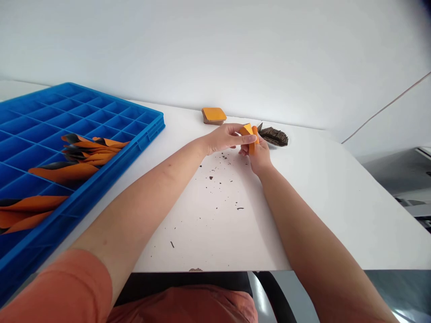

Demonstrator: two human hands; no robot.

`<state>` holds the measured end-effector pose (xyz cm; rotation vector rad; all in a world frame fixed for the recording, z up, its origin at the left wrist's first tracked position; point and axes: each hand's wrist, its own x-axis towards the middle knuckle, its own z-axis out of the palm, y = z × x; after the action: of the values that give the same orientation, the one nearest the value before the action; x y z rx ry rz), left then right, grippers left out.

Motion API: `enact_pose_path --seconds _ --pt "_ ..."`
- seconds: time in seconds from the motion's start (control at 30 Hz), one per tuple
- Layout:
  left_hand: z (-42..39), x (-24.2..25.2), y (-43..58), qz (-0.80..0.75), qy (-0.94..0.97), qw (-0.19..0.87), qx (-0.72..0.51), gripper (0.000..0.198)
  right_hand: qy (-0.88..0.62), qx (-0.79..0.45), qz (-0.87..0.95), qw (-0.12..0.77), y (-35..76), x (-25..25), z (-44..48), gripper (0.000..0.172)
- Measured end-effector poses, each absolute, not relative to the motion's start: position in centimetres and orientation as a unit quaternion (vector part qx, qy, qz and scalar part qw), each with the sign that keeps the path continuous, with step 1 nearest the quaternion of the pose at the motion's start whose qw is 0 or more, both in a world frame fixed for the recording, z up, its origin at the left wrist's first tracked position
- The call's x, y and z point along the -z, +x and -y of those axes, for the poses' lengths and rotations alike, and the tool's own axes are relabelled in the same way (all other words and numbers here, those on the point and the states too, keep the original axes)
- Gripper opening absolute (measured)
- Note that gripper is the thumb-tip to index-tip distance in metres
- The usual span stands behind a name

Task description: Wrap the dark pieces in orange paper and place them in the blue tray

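Note:
Both hands meet at the middle of the table's far part. My left hand (226, 137) is closed, thumb and fingers pinching a bent orange piece (247, 130) of thin sheet material. My right hand (261, 157) is closed around the same spot, touching the orange material from the right. More orange shows at its fingers, but I cannot tell whether that is a finger cover or part of the piece. Just beyond my right hand lies a fanned stack of dark brown thin pieces (275, 136). A neat stack of orange-topped pieces (214, 115) sits behind my left hand.
On the left stands a blue divided tray (161, 121); several curled orange-and-black sheets (67, 172) lie in its near compartments. Dark crumbs and shreds (211, 178) are scattered over the white table (336, 215). A white wall rises behind, with a thin cable (387, 105) at right.

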<state>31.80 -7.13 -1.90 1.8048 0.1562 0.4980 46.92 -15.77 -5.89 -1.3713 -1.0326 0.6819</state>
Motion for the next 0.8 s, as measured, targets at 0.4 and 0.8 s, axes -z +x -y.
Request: enact_pose_path --seconds 0.4,0.8 --pt "7.8 2.4 32.7 -0.161 0.813 0.479 -0.289 0.033 -0.597 -0.341 0.402 0.605 47.3 5.4 16.2 0.056" --pt "5.4 1.9 31.6 -0.129 0.852 0.457 -0.219 0.025 -0.570 -0.444 0.469 0.508 45.8 4.3 17.3 0.036"
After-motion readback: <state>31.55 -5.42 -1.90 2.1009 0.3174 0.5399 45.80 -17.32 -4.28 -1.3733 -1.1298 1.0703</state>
